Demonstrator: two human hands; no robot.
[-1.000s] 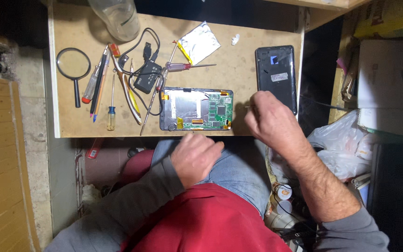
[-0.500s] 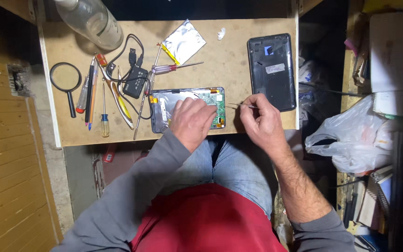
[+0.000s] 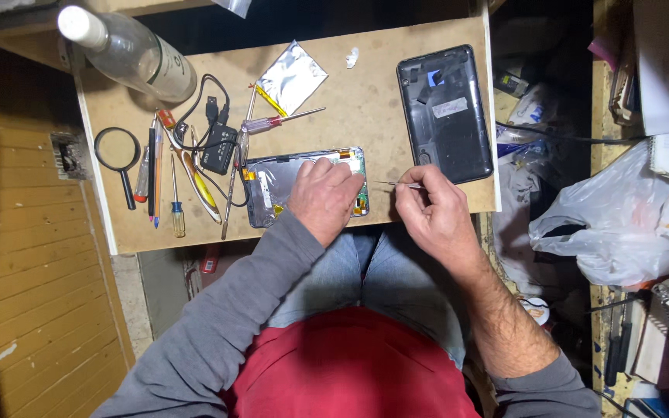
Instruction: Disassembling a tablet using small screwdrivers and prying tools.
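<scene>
An opened tablet [image 3: 272,186] with a silver inner panel and a green circuit board lies near the front edge of a small wooden table [image 3: 365,101]. My left hand [image 3: 324,197] rests flat on its right half, covering most of the board. My right hand [image 3: 435,213] is just right of the tablet and pinches a thin metal tool [image 3: 392,184] whose tip points left toward the tablet's right edge. The tablet's black back cover [image 3: 444,112] lies inside-up at the table's right side.
On the left lie a magnifying glass [image 3: 118,155], pens, several screwdrivers [image 3: 176,205], a black cable and adapter [image 3: 214,147]. A clear bottle [image 3: 129,54] and a silver foil battery pack [image 3: 292,76] sit at the back. Plastic bags [image 3: 613,224] and books crowd the right.
My left hand came up from my lap onto the tablet and stays there. My right hand took the thin tool and holds it beside the tablet's right edge.
</scene>
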